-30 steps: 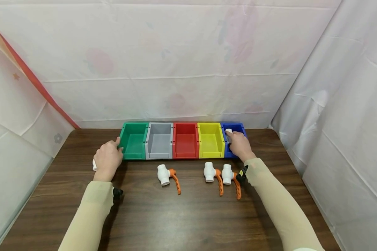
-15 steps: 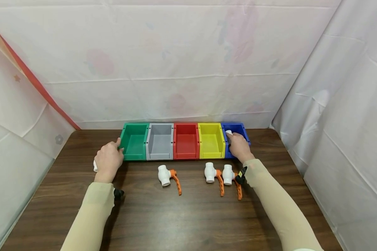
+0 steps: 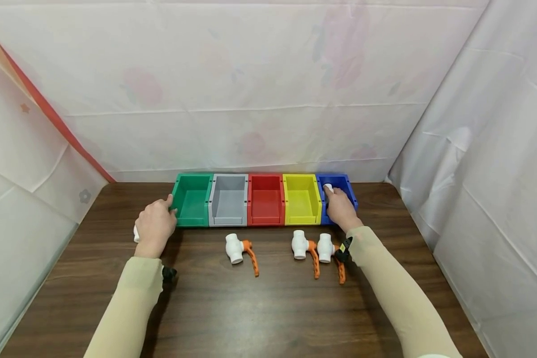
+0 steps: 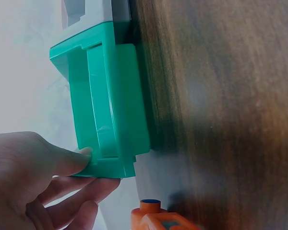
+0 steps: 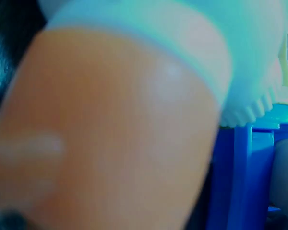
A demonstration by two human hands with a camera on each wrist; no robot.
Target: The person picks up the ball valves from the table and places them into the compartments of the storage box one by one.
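My left hand (image 3: 155,223) is at the left side of the green bin (image 4: 127,100). In the left wrist view it pinches the bin's side wall, thumb inside and fingers outside. My right hand (image 3: 341,206) reaches into the blue bin (image 3: 350,189) at the row's right end. Its fingers are around a white valve (image 3: 328,187); only the white end shows past them. Under the right wrist lies a white ball valve (image 3: 325,247) with an orange handle. Beside it is a second such valve (image 3: 300,244), and a third valve (image 3: 234,248) lies farther left.
Between green and blue stand the grey bin (image 3: 229,199), red bin (image 3: 266,199) and yellow bin (image 3: 302,199), side by side. A white piece (image 3: 136,233) shows behind the left hand; an orange valve part (image 4: 151,213) is below that hand. White curtains enclose the wooden table (image 3: 250,318).
Both hands stay nearly in place. More of the blue bin's right wall shows beside the right hand than a second ago. The valves on the table have not moved.
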